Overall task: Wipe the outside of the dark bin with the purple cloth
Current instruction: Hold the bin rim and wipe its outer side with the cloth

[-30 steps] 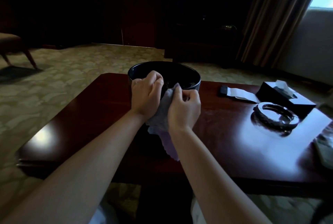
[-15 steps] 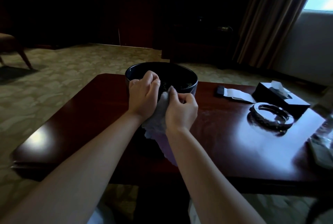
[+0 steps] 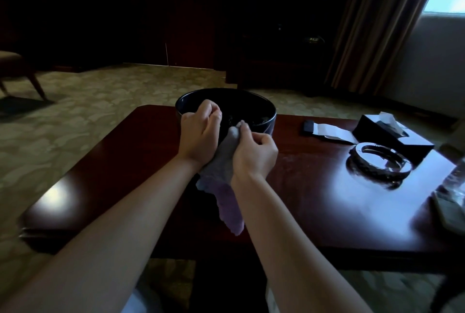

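Head view, and honestly we see very little change from half a second ago: both hands sit at the near rim of the dark bin [image 3: 266, 117] just like before, and the purple cloth [image 3: 227, 202] hangs between them in about the same spot. The right hand [image 3: 254, 154] looks like it has crept a touch higher along the cloth, with its thumb and fingers pinching the top edge right at the rim. The left hand [image 3: 200, 134] has its fingers curled over the rim, gripping the bin, its heel against the cloth.

The bin stands on the tabletop [image 3: 314, 199], toward the far edge, and the cloth drapes down its near wall. Off to the right we've got a dark tissue box [image 3: 392, 136], a shiny round ashtray [image 3: 380, 161] just in front of it, and a small dark item with a white slip [image 3: 327, 131] between the box and the bin.

Our arms and the cloth cover most of the bin's front, and the stuff inside it is too dark to make out. Something at the right edge of the tabletop is cut off.
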